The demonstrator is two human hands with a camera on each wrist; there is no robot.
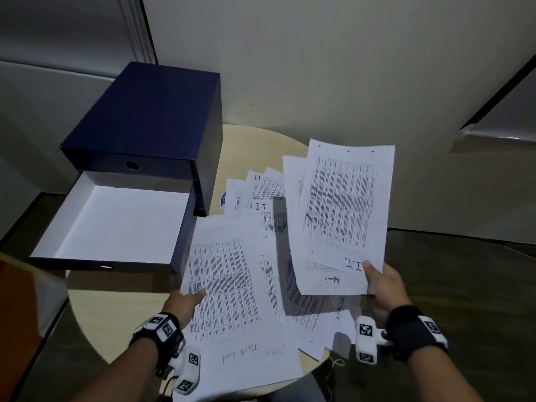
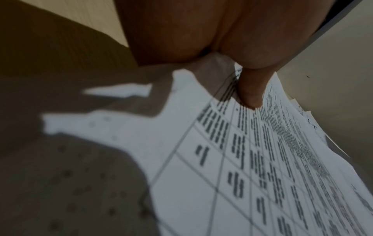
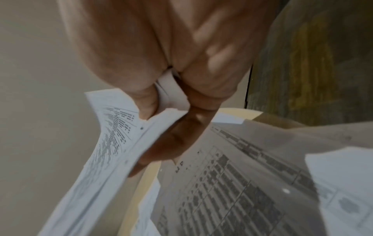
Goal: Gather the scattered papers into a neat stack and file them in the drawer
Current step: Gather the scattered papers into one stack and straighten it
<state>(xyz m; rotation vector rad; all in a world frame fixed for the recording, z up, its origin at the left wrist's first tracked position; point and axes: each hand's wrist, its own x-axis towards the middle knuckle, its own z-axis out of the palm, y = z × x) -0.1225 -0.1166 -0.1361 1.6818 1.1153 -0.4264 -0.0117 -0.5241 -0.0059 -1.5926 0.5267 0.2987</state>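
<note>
Papers (image 1: 232, 285), white with printed tables

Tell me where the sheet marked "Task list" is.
In the head view, the "Task list" sheet lies on the round table, front-left, under the left hand, below the open drawer.

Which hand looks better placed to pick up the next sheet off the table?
Probably the left hand. It holds the near edge of the "Task list" sheet lying on the round table. The right hand is busy gripping the lifted bundle of papers.
</note>
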